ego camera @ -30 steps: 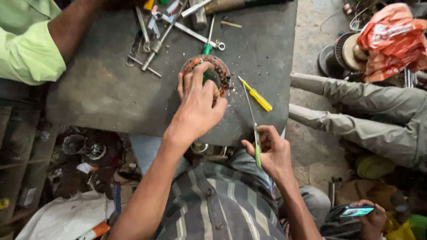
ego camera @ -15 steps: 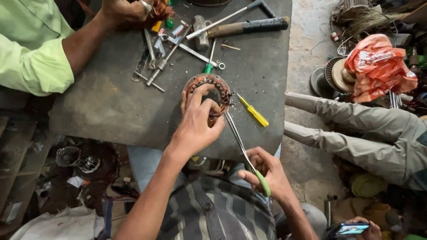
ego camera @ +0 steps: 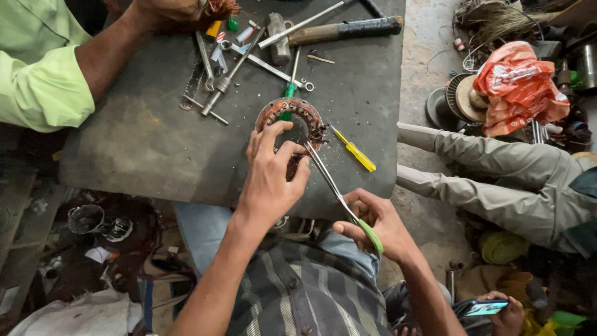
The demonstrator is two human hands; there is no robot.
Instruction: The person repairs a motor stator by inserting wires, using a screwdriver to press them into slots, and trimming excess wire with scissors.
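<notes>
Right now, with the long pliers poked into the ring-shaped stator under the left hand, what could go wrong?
1. The long-nose pliers in the right hand point close to the left hand fingers holding the stator ring; a slip could jab them.
2. The stator lies near the table front edge and might slide off.
3. The yellow screwdriver beside it could get knocked away.

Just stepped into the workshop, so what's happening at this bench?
A person's left hand steadies a rusty ring-shaped metal part on the dark metal table. Their right hand holds green-handled scissors with the blades at the ring's edge. A co-worker in a green sleeve works beside scattered wrenches.
</notes>
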